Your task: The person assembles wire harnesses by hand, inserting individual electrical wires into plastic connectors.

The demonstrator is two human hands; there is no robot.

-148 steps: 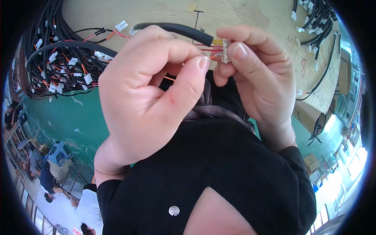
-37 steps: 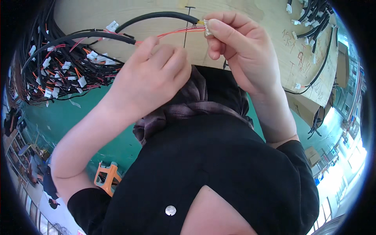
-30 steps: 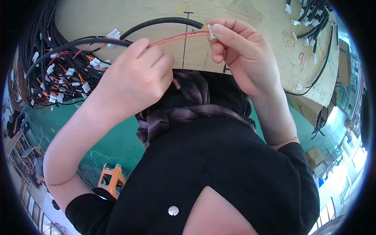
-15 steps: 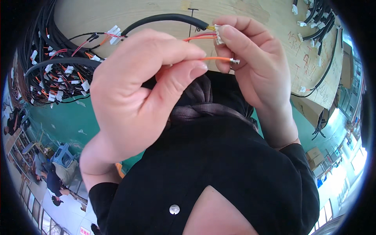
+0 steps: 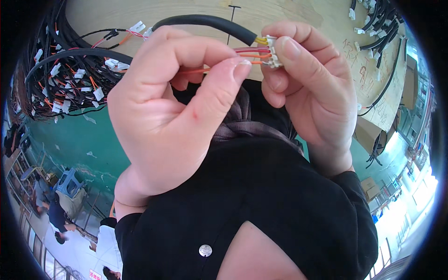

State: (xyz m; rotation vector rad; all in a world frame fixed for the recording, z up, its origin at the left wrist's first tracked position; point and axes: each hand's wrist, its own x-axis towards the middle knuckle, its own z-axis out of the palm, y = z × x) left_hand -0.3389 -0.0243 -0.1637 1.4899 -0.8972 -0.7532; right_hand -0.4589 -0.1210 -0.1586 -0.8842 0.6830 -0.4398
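Both hands are up close to the camera, over the pale plywood worktop (image 5: 140, 14). The right hand (image 5: 310, 88) has its fingers (image 5: 298, 56) closed on a small white plastic connector housing (image 5: 272, 51), thumb pressed on its near face. Thin red and orange wires (image 5: 249, 52) run from the housing's left side. The left hand (image 5: 172, 107) pinches one orange wire (image 5: 200, 71) between thumb tip and curled forefinger, just left of the housing, the two hands almost touching. A thick black sheathed cable (image 5: 205, 22) arcs over the left hand and ends right at the connector. To the far left lies a bundle of black cables with many small white plugs and orange leads (image 5: 65, 79). More black harnesses (image 5: 380, 18) lie at the worktop's upper right. Below the hands, the person's black buttoned garment (image 5: 261, 205) fills the view.
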